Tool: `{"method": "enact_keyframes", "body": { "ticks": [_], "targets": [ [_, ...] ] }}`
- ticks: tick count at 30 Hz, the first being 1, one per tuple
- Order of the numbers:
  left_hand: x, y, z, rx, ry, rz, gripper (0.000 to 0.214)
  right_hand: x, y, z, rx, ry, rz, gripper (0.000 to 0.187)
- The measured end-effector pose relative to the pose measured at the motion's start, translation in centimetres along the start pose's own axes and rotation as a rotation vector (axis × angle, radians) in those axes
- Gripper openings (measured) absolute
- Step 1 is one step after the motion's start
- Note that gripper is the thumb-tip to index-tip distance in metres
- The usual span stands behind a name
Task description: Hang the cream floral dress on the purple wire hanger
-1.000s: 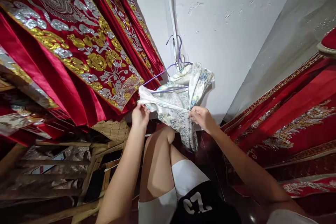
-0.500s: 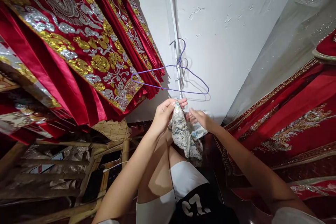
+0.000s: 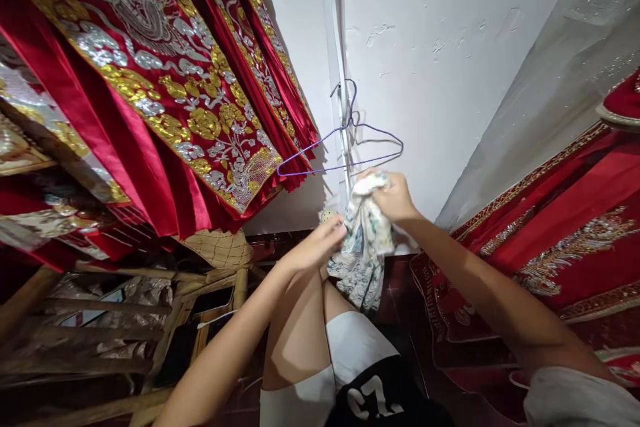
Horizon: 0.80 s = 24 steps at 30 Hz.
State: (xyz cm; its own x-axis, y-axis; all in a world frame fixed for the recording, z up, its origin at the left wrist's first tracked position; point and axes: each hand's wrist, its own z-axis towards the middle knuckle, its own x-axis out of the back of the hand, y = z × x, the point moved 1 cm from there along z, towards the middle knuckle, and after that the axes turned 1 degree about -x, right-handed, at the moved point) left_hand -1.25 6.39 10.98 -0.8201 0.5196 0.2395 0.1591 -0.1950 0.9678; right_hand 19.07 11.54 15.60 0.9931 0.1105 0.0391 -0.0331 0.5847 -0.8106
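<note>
Before the white wall (image 3: 430,47), beside red embroidered clothing (image 3: 155,73), I see the floral garment (image 3: 367,243) below the purple hanger (image 3: 351,121), bunched in the fingers of the right hand (image 3: 396,197); whether the left hand's (image 3: 317,245), alongside, grip it I cannot tell.

Pale lettering (image 3: 379,395) on the black cloth (image 3: 415,387) over the person's lap (image 3: 357,340)
From here, one bold character looks like a Z (image 3: 379,395); the curved one (image 3: 351,403) just beside it I can't make out for certain.
</note>
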Motion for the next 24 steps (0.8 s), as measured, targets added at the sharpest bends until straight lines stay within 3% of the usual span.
{"method": "enact_keyframes", "body": {
  "ticks": [2,5,8,11,14,18,21,24],
  "targets": [
    [0.0,-0.9,-1.2,0.048,-0.140,0.179,0.055,1.1,1.4,2.8,0.076,0.166,-0.031,0.022],
    [0.7,-1.1,-2.7,0.087,-0.187,0.414,0.050,1.8,4.8,6.1,-0.052,0.263,-0.053,0.030],
    [2.2,-0.5,-4.0,0.126,-0.170,0.689,0.039,1.4,8.1,6.8,-0.255,0.133,-0.176,0.024],
    [4.8,0.0,-5.1,0.212,-0.146,0.949,0.029,1.4,9.4,5.2,-0.291,0.005,-0.299,0.011],
    [8.2,0.6,-5.6,0.234,-0.127,1.001,0.027,2.9,8.7,2.9,-0.266,0.046,-0.347,0.016],
    [12.3,2.7,-4.3,0.113,0.033,1.040,0.031,6.2,6.4,1.3,-0.197,0.124,-0.485,0.028],
    [13.3,4.6,-2.1,0.028,0.110,1.080,0.026,8.1,4.7,1.0,-0.174,0.137,-0.510,0.028],
    [12.4,6.4,0.8,-0.105,0.195,1.096,0.020,8.5,3.4,0.5,-0.178,0.120,-0.501,0.021]
  ]
}}
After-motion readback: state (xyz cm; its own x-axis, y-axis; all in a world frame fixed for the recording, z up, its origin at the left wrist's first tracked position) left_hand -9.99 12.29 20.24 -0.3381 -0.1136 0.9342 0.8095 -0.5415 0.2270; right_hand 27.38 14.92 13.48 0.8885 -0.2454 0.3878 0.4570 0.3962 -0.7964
